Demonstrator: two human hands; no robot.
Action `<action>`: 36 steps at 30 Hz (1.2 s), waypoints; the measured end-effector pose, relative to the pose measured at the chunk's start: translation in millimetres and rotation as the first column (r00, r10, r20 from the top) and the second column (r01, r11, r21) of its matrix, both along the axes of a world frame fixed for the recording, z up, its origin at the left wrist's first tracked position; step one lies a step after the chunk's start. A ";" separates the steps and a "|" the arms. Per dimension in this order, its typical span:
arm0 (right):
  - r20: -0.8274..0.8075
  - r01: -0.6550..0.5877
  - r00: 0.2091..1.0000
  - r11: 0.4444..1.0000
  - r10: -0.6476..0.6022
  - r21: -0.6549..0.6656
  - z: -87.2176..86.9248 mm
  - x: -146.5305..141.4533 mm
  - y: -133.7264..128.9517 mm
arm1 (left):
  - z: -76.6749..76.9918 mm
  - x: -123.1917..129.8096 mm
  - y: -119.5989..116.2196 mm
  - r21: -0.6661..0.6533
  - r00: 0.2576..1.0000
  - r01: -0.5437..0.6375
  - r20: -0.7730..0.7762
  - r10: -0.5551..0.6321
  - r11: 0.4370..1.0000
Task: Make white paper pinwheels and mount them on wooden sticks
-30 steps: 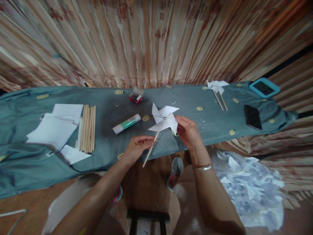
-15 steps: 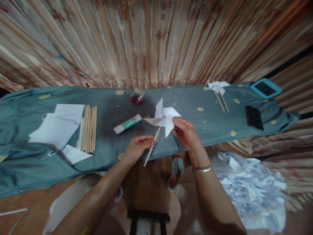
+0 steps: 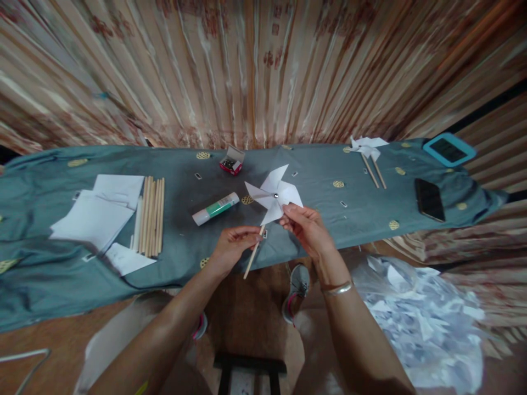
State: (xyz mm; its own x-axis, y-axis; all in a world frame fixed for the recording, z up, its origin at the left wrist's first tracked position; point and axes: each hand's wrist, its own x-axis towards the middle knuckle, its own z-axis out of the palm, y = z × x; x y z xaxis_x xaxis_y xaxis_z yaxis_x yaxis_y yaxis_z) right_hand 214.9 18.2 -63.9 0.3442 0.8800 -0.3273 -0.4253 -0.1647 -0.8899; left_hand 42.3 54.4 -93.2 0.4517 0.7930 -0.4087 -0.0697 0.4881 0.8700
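A white paper pinwheel (image 3: 269,193) with a dark pin at its centre is held above the near side of the table. Its thin wooden stick (image 3: 254,255) slants down past the table's front edge. My left hand (image 3: 235,248) is closed around this stick, thumb and fingers pinching it below the blades. At the pinwheel's lower right, my right hand (image 3: 307,227) has thumb and fingertips closed on a paper blade. Just left of the pinwheel lies a glue stick (image 3: 216,209) with a green label. Behind it stands an open little red box (image 3: 231,163) of dark pins.
On the left are white paper sheets (image 3: 93,219) beside a row of wooden sticks (image 3: 152,216). Finished pinwheels (image 3: 369,147) lie at the back right, near a phone (image 3: 429,199) and a blue-framed device (image 3: 449,149). A clear bag of folded paper (image 3: 424,323) stands on the floor.
The pinwheel's blades have turned about the pin, and my right hand has shifted slightly left and down with a blade. My left hand stays on the stick.
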 end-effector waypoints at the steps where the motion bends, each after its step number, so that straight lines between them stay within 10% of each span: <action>1: -0.005 -0.004 1.000 1.000 0.004 -0.003 -0.1 -0.8 -0.1 | -0.2 0.3 0.0 0.001 1.000 -0.002 0.004 0.002 1.000; 36: 0.099 0.087 0.991 0.996 -0.086 -0.003 1.1 11.7 -3.5 | -2.2 3.2 2.6 0.045 0.998 -0.059 0.014 0.059 0.997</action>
State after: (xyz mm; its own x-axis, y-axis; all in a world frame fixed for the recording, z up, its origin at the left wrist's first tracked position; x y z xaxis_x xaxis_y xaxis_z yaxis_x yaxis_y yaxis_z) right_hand 226.6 14.6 -62.8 0.4498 0.8431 -0.2946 -0.3480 -0.1383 -0.9272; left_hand 45.5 57.0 -95.4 0.4084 0.8359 -0.3667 -0.1079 0.4432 0.8899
